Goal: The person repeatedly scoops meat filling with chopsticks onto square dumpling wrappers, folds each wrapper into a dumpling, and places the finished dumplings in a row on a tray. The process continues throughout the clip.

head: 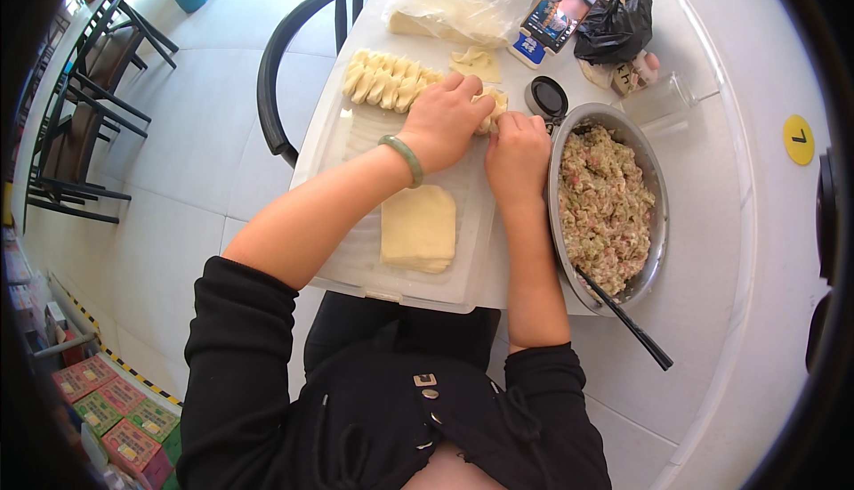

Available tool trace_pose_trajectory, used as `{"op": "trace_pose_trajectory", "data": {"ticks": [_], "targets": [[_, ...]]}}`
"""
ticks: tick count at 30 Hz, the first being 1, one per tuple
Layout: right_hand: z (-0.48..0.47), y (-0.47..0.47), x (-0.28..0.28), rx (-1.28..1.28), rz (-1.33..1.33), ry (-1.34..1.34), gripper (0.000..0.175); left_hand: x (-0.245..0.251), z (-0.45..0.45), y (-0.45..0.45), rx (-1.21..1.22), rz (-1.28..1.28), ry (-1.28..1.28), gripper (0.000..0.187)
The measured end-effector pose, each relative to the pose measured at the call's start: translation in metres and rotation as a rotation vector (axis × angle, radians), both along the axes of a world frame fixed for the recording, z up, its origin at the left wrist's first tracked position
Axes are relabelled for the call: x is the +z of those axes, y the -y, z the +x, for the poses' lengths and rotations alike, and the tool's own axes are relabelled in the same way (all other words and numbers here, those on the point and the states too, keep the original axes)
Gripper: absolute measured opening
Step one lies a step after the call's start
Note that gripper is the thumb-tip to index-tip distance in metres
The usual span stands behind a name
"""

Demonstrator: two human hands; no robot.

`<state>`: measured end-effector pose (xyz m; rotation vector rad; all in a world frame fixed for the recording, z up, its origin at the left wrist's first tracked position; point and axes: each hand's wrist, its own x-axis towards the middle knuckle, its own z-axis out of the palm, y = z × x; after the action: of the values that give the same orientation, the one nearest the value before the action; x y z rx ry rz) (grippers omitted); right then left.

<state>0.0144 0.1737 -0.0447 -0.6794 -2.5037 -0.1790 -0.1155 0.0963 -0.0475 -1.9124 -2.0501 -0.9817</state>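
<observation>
My left hand [448, 119], with a green bangle at its wrist, reaches over the right end of the rows of folded dumplings [390, 81]. Beside it, my right hand [519, 149] has bent fingers at the dumplings' right end; whether either hand grips one is hidden by the fingers. A stack of square dough wrappers [418, 229] lies on the translucent plastic tray [373, 290]. A single wrapper [475, 63] lies above my left hand. Right of my right hand stands a metal bowl [662, 250] of minced filling [606, 206], with black chopsticks [627, 320] leaning over its rim.
Behind lie a plastic bag of wrappers [460, 6], a phone [560, 9] on a stand, and a black plastic bag [614, 19]. A black lid [547, 97] and a clear jar [660, 99] are near the bowl. A black chair [267, 89] stands left of the table.
</observation>
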Motion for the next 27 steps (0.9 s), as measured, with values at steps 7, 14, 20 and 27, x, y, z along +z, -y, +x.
{"op": "trace_pose_trajectory", "data": {"ticks": [7, 14, 20, 27], "targets": [[-0.005, 0.013, 0.014, 0.025, -0.055, -0.063, 0.011, 0.000, -0.004, 0.003, 0.008, -0.045, 0.001, 0.023], [-0.005, -0.001, -0.005, 0.011, -0.070, -0.048, 0.012, 0.003, -0.012, 0.002, -0.013, -0.048, -0.021, 0.022], [-0.014, 0.008, 0.005, 0.055, -0.072, -0.078, 0.013, 0.011, -0.015, 0.005, 0.036, -0.099, -0.016, 0.022], [-0.019, 0.004, 0.001, 0.042, -0.083, -0.096, 0.010, 0.010, -0.019, 0.007, 0.059, -0.105, -0.056, 0.018]]}}
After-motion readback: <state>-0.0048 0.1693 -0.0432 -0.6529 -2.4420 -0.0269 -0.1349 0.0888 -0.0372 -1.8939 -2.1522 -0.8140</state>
